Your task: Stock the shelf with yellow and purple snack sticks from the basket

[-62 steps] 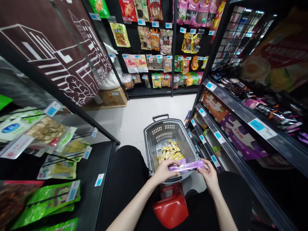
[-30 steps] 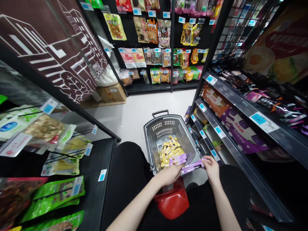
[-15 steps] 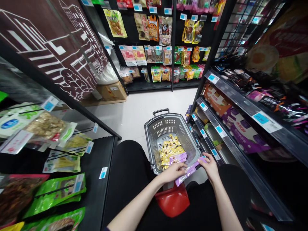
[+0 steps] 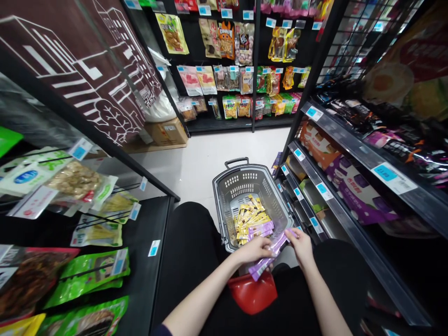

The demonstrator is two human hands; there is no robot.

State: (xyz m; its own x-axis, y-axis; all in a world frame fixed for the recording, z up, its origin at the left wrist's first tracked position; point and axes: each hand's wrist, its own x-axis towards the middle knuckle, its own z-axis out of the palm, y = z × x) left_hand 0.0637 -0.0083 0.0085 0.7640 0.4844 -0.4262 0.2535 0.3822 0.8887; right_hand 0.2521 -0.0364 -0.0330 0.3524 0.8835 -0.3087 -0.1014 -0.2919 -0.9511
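Observation:
A grey plastic shopping basket (image 4: 224,205) stands on the floor in front of my knees. Several yellow stick packets (image 4: 250,218) and a few purple ones (image 4: 262,228) lie inside it. Both hands hold a bundle of long purple packets (image 4: 271,254) over the basket's near rim, tilted with its lower end toward me. My left hand (image 4: 252,249) is closed around the bundle's lower part. My right hand (image 4: 299,245) grips its upper end.
A red stool (image 4: 252,294) shows between my legs. Dark shelves with snack boxes (image 4: 353,184) and blue price tags run along the right. Hanging snack bags (image 4: 87,233) fill the left rack. A cardboard box (image 4: 167,133) sits on the floor at the back.
The purple bundle lay level across the basket rim; now its left end has dropped toward me and both hands have drawn slightly closer together. The camera has shifted a little.

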